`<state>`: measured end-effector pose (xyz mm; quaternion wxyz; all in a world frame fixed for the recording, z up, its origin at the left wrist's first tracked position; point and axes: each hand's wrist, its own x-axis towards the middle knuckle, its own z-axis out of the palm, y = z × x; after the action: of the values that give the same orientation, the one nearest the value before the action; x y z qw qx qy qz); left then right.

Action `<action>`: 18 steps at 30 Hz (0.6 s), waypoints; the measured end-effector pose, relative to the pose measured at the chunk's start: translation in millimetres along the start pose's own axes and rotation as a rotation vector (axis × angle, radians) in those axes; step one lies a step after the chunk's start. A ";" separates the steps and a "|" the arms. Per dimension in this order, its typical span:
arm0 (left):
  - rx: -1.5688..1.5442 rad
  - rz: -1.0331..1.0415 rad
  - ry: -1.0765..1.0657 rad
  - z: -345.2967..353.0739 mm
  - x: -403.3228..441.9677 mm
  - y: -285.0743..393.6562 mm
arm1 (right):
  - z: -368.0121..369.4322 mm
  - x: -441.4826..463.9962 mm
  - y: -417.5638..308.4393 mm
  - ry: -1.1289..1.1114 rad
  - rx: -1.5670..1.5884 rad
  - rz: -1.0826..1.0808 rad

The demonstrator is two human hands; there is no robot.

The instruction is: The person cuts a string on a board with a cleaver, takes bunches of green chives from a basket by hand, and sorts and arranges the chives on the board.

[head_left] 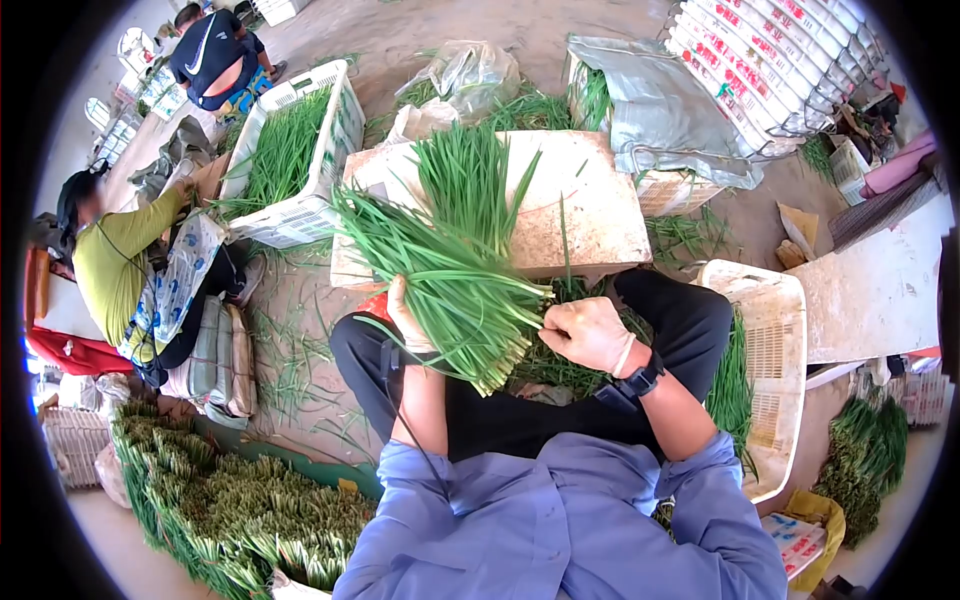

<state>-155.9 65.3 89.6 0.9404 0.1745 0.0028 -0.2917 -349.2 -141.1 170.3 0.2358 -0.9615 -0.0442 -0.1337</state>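
Observation:
My left hand (408,315), in a pale glove, is wrapped round a thick bunch of long green stalks (450,300), held above my lap with the cut ends toward the lower right. My gloved right hand (588,332) is at the right side of those cut ends, its fingers pinched together; whatever is between the fingertips is too small to make out. Behind the held bunch, another pile of green stalks (465,180) lies on a stained white board (575,200).
At left sits a person in a yellow-green top (120,250), beside a white crate of greens (335,170); another person (215,60) bends farther back. Bundled stalks (240,490) stand at lower left. A cream basket (790,400) is at my right, a covered crate (680,190) beyond the board.

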 end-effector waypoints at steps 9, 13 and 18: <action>-0.026 -0.041 -0.095 13.4 -1.9 1.6 | 20.9 10.0 3.1 -0.188 -0.153 0.192; -0.015 -0.014 -0.076 11.5 2.3 2.6 | -8.2 5.9 5.7 -0.268 0.018 0.330; 0.044 -0.074 -0.061 26.6 -3.8 3.5 | -37.5 25.7 -0.6 -0.104 0.271 0.536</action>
<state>-159.7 61.3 116.1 0.9246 0.1858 -0.0255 -0.3315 -333.5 -157.5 209.7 0.3862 -0.9043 0.1816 -0.0103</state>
